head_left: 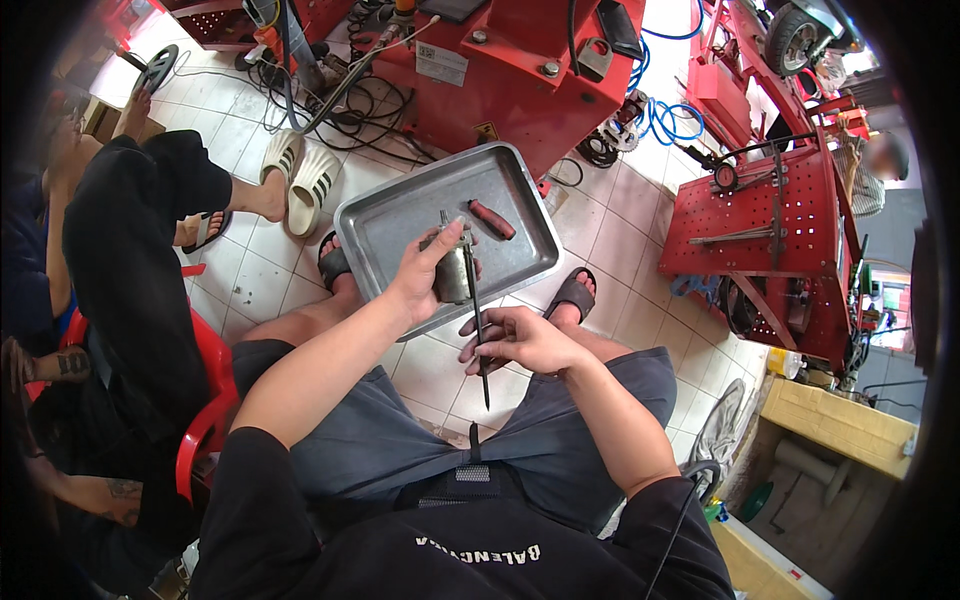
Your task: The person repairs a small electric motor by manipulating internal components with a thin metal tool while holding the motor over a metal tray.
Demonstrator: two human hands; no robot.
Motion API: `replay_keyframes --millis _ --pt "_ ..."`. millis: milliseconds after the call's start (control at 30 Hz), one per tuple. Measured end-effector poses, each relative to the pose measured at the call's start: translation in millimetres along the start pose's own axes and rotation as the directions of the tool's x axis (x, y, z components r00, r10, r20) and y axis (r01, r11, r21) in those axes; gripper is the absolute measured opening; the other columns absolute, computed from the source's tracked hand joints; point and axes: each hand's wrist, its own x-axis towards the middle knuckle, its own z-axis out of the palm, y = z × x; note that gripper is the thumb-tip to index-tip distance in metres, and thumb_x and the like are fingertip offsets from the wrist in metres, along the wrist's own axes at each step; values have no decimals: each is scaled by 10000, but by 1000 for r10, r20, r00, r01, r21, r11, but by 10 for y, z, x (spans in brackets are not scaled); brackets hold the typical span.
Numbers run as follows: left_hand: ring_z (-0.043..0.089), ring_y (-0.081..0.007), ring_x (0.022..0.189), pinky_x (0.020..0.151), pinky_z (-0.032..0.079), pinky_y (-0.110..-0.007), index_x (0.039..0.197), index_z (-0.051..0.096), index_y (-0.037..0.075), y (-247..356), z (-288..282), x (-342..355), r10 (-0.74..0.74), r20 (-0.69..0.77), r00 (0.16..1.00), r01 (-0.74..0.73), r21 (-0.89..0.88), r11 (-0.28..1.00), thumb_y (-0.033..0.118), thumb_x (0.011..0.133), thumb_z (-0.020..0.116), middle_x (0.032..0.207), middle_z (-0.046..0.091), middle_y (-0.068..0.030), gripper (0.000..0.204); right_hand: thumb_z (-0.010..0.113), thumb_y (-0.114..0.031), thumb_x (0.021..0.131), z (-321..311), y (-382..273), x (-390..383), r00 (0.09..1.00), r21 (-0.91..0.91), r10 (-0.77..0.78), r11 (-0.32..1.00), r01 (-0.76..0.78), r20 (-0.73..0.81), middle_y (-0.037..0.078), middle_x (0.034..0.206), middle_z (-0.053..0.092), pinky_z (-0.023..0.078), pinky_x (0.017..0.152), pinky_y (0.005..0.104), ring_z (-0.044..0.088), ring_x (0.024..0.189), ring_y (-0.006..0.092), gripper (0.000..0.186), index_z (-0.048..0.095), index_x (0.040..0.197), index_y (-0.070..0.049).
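Note:
My left hand (418,268) is closed around a grey metal cylinder (455,278), which has a narrow stem at its upper end. Between the fingers of my right hand (528,338) is a thin dark rod (485,382), its tapered end pointing toward me. The rod's far end lies alongside the cylinder by my left fingers; whether they touch cannot be told. Both hands are over or near the near side of a grey metal tray (385,205). In the tray, beyond my hands, lies a dark red handle (492,220), apart from both.
A big red machine (530,85) stands just beyond the tray. Black cables (370,115) and blue hoses (668,122) run across the tiled floor. On the right is a red perforated stand (765,215). Close on the left sits another person (125,220) by a red chair (205,400).

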Motion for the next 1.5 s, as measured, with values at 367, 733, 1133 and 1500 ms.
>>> replay_keyframes --millis 367,733,1133,1500 --pt "660 -219 861 771 563 -384 1186 581 122 4 -2 0 -10 -44 999 7 -55 998 505 893 705 1056 631 -52 497 568 -15 984 -23 64 42 998 124 -6 992 -2 60 145 1084 683 581 826 338 710 967 227 328 500 1303 17" --pt "660 -220 860 766 562 -394 1177 589 121 -16 13 20 -28 -23 999 26 -84 996 509 894 703 1055 633 -54 494 697 -136 943 -67 210 85 994 -140 -88 987 78 -62 45 847 666 553 742 277 667 800 137 231 627 1074 42" --pt "666 -220 857 766 563 -386 1170 591 117 -11 4 15 -15 -34 999 13 -51 999 509 885 712 1053 635 -54 500 767 -115 882 -97 202 106 996 -170 -61 984 50 -59 48 820 663 547 642 256 647 712 119 249 632 1034 28" --pt "691 -269 940 757 544 -420 1196 568 70 46 -191 175 9 -363 932 32 108 994 474 812 805 1051 607 -51 606 770 -182 885 -178 432 264 993 -142 20 989 -36 -113 56 812 653 540 632 262 633 695 118 283 623 982 41"
